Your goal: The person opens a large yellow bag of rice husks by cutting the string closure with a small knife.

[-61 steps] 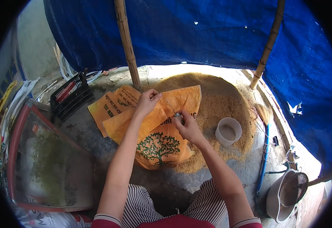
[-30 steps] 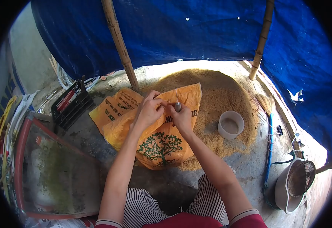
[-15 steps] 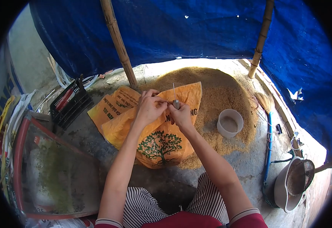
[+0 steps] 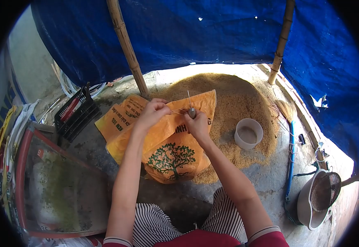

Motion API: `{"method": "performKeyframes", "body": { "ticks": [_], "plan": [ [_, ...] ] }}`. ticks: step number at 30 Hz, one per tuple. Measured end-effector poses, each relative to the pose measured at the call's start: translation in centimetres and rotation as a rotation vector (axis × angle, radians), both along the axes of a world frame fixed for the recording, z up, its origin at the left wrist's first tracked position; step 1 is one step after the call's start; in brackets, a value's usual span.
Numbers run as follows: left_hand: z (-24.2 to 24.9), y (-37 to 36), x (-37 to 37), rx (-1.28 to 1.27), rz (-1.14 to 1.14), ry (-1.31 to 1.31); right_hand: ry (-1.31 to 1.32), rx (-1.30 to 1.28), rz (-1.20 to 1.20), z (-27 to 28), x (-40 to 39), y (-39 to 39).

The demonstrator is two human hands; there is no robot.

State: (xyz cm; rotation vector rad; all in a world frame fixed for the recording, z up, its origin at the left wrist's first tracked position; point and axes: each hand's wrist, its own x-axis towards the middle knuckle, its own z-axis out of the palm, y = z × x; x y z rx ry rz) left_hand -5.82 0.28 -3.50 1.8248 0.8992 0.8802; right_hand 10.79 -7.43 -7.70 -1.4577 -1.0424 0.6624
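Note:
An orange woven sack [image 4: 156, 142] with a green tree print stands in front of me, its upper part folded over. In my right hand [image 4: 197, 123], fingers closed, is an awl [image 4: 191, 111] with a stubby grey handle and a thin metal spike pointing up. My left hand [image 4: 154, 113], at the sack's top edge, pinches a thin string [image 4: 177, 111]. This string stretches across to the right hand. Whether it passes through the sack cloth is too small to tell.
Behind the sack, a heap of golden grain or husks [image 4: 245, 107] spreads over the floor, holding a white tub [image 4: 248, 133]. A broom [image 4: 290, 140], a white basin [image 4: 309, 206] and a sieve [image 4: 326, 191] lie right. Left are a black crate [image 4: 78, 115] and a red-edged panel [image 4: 60, 185].
My left hand has moved left, away from the right hand, drawing the string out between them. My right hand keeps hold of the awl, nearly in place.

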Motion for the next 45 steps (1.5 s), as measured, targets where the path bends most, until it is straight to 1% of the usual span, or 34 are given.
{"method": "performKeyframes", "body": {
  "ticks": [1, 3, 5, 6, 8, 9, 10, 11, 13, 14, 16, 17, 18, 19, 20, 21, 22, 23, 25, 26, 28, 29, 31, 32, 34, 35, 37, 38, 40, 41, 42, 43, 44, 45],
  "plan": [
    [0.7, -0.1, -0.7, -0.159, -0.083, -0.072, -0.039, -0.005, -0.007, -0.5, 0.2, 0.2],
    [2.3, -0.6, -1.7, -0.142, -0.104, -0.078, -0.078, -0.01, -0.014, -0.6, 0.4, 0.2],
    [4.4, -1.6, -2.6, -0.124, -0.122, -0.083, -0.175, 0.132, -0.107, 0.3, 0.3, -0.3],
    [5.6, -2.2, -3.0, -0.077, -0.124, -0.039, -0.174, 0.133, -0.106, 1.0, 0.0, -0.7],
    [7.0, -3.2, -3.7, -0.032, -0.124, 0.003, -0.254, 0.245, -0.145, 3.6, -0.7, -2.1],
    [7.4, -3.6, -3.9, 0.106, -0.135, 0.102, -0.257, 0.246, -0.142, 4.0, -1.0, -2.5],
    [7.8, -4.0, -4.1, 0.243, -0.146, 0.202, -0.326, 0.29, -0.007, 4.3, -1.4, -2.8],
    [8.2, -4.4, -4.2, 0.244, -0.145, 0.201, -0.393, 0.332, 0.128, 4.4, -1.8, -3.1],
    [8.8, -5.0, -4.1, 0.263, -0.319, 0.27, -0.437, 0.288, 0.153, 4.0, -2.0, -3.1],
    [8.7, -4.9, -3.9, 0.266, -0.321, 0.269, -0.467, 0.329, 0.164, 3.1, -1.7, -2.7],
    [8.0, -4.1, -3.6, 0.231, -0.457, 0.205, -0.497, 0.373, 0.181, 2.7, -1.5, -2.4],
    [7.4, -3.5, -3.7, 0.233, -0.452, 0.203, -0.348, 0.334, 0.196, 2.8, -1.5, -2.5],
    [6.6, -2.7, -3.7, 0.052, -0.37, 0.094, -0.2, 0.291, 0.21, 3.0, -1.4, -2.7],
    [5.8, -1.8, -3.5, -0.128, -0.289, -0.015, -0.203, 0.292, 0.212, 3.3, -1.2, -2.8],
    [5.3, -0.7, -3.1, -0.128, -0.29, -0.015, -0.12, 0.273, 0.255, 3.6, -1.0, -3.0],
    [4.9, 0.6, -2.6, -0.051, -0.173, 0.041, -0.038, 0.253, 0.295, 3.8, -0.8, -3.1],
    [4.5, 1.8, -2.1, 0.024, -0.054, 0.092, -0.041, 0.251, 0.294, 3.6, -0.6, -3.2],
    [4.2, 2.7, -1.4, 0.022, -0.053, 0.086, -0.037, 0.258, 0.306, 3.3, -0.4, -3.3],
    [3.8, 4.2, 0.4, -0.16, -0.216, 0.202, -0.045, 0.272, 0.327, 3.6, 0.0, -3.4],
    [3.2, 4.6, 1.1, -0.156, -0.212, 0.196, -0.052, 0.241, 0.322, 3.9, 0.1, -3.7],
    [2.6, 5.0, 2.3, -0.556, -0.347, 0.173, -0.065, 0.21, 0.319, 4.0, 0.3, -4.1],
    [2.7, 5.1, 2.6, -0.553, -0.348, 0.168, -0.07, 0.235, 0.31, 3.8, 0.3, -4.1],
    [2.8, 5.4, 2.9, -0.607, -0.353, 0.396, -0.075, 0.258, 0.299, 3.4, 0.6, -4.1],
    [2.5, 5.7, 2.7, -0.607, -0.352, 0.397, -0.089, 0.256, 0.296, 3.2, 0.7, -4.1],
    [1.7, 6.6, 1.8, -0.484, -0.464, 0.423, -0.098, 0.258, 0.301, 3.2, 0.7, -4.2],
    [1.4, 7.1, 1.1, -0.487, -0.456, 0.424, -0.099, 0.243, 0.314, 3.4, 0.7, -4.4],
    [1.2, 7.8, -0.4, -0.461, -0.522, 0.388, -0.096, 0.228, 0.333, 3.2, 0.3, -4.4],
    [1.4, 7.9, -1.1, -0.465, -0.517, 0.391, -0.13, 0.247, 0.338, 2.8, 0.2, -4.2],
    [1.9, 8.0, -2.4, -0.258, -0.329, 0.463, -0.162, 0.264, 0.337, 2.4, 0.1, -4.3],
    [2.3, 7.8, -3.0, -0.26, -0.332, 0.467, -0.249, 0.247, 0.323, 2.4, -0.1, -4.3],
    [2.6, 7.6, -3.9, -0.194, -0.172, 0.445, -0.335, 0.23, 0.309, 2.3, -0.2, -4.4],
    [2.7, 7.6, -4.6, -0.129, -0.011, 0.42, -0.331, 0.228, 0.305, 2.1, -0.2, -4.4],
    [2.4, 7.9, -5.6, -0.131, -0.012, 0.423, -0.359, 0.256, 0.315, 1.8, -0.3, -4.2],
    [2.2, 8.3, -6.7, -0.201, -0.005, 0.31, -0.387, 0.285, 0.328, 1.6, -0.5, -3.9]
  ]
}}
